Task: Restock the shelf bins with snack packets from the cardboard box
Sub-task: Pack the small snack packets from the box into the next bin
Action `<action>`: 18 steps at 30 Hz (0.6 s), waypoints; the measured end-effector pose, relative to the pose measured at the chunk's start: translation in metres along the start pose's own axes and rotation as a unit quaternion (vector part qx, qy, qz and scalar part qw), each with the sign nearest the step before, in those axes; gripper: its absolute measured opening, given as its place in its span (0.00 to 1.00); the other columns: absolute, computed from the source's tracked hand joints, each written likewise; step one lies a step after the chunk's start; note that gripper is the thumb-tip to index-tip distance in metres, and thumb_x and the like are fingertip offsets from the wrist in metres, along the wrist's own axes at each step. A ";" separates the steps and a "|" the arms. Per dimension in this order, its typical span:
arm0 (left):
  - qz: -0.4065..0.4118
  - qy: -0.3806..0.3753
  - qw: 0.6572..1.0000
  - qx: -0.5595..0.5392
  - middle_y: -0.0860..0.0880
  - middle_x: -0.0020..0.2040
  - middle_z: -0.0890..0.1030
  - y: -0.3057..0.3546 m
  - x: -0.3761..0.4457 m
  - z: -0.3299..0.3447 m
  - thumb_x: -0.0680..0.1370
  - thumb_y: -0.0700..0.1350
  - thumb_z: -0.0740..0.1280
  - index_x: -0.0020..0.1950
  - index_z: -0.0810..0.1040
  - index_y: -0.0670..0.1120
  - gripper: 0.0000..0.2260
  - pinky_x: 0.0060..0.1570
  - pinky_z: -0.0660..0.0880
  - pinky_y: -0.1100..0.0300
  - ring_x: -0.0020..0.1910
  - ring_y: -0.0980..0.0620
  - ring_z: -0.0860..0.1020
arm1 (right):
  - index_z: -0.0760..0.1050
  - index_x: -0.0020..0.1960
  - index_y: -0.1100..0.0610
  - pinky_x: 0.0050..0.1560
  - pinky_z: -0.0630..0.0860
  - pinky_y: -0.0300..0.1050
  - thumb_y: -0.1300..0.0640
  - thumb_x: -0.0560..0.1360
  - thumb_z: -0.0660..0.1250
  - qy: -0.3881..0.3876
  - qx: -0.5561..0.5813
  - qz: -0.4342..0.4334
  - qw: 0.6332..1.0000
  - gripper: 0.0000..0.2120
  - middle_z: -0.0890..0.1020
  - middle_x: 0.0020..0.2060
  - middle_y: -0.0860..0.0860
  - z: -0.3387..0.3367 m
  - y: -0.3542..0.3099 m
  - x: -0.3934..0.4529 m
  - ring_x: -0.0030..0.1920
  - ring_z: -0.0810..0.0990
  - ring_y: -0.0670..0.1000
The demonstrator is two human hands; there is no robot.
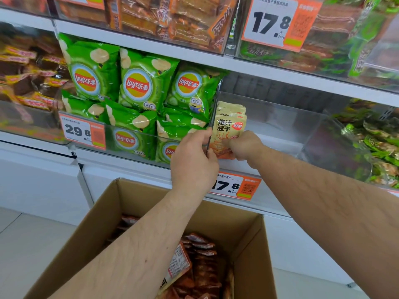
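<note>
White shop shelving fills the view, w/ clear plastic bins on each level. Middle shelf: the clear bin [280, 117] at centre-right holds only a small stack of beige snack packets [230, 124] standing upright against its left wall, rest of it bare white shelf. Left hand [193, 160] is curled over the front-left corner of that bin, thumb and fingers on the clear divider edge beside the packets. Right hand [245, 145] is fisted round the lower part of the front packet, fingers wrapped on its orange bottom edge; both hands just beside each other w/ the packet between. Next bin to the left is packed w/ green Lay's chip bags [138, 87], price tag 29.8 [82, 131] on its front. A 17.8 tag [236, 186] sits on the shelf edge below the hands, partly hidden by the left wrist; a bigger 17.8 tag [278, 20] on the upper bin. Far right bin has green-wrapped snacks [377, 143]. Below, the open cardboard box [90, 229] sits under both forearms, reddish-brown packets [200, 262] piled inside, one label-side up.
</note>
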State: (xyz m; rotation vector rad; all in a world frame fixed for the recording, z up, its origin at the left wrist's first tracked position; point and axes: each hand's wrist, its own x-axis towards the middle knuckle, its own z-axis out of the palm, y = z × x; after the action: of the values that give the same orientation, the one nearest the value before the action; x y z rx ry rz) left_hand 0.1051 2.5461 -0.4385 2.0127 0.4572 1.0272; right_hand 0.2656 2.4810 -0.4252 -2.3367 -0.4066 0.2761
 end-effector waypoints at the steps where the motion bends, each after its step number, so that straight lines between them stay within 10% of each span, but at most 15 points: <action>1: -0.001 0.000 1.000 -0.001 0.55 0.52 0.79 0.000 0.000 0.000 0.76 0.37 0.68 0.64 0.79 0.50 0.18 0.52 0.78 0.55 0.51 0.54 0.79 | 0.78 0.58 0.59 0.46 0.77 0.49 0.51 0.77 0.68 -0.001 -0.006 0.002 1.000 0.15 0.83 0.50 0.57 0.000 0.000 0.000 0.50 0.82 0.58; 13: -0.010 -0.005 1.000 -0.002 0.54 0.56 0.79 0.000 -0.001 -0.001 0.77 0.38 0.68 0.67 0.77 0.50 0.19 0.53 0.78 0.55 0.53 0.55 0.79 | 0.76 0.46 0.53 0.46 0.80 0.48 0.48 0.73 0.73 0.001 0.037 0.038 0.999 0.10 0.84 0.42 0.54 -0.003 0.002 -0.005 0.44 0.84 0.54; 18: -0.014 -0.044 0.999 -0.020 0.55 0.56 0.80 -0.001 0.003 -0.008 0.77 0.40 0.68 0.66 0.78 0.52 0.19 0.53 0.79 0.53 0.53 0.56 0.79 | 0.74 0.41 0.54 0.31 0.70 0.41 0.44 0.71 0.74 0.022 0.026 0.058 0.998 0.15 0.81 0.38 0.52 -0.017 -0.013 -0.020 0.36 0.79 0.50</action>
State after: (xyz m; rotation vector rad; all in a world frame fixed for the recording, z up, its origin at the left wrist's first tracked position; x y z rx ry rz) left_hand 0.1006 2.5523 -0.4348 2.0018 0.4138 0.9201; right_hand 0.2500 2.4711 -0.4025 -2.3146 -0.2394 0.2880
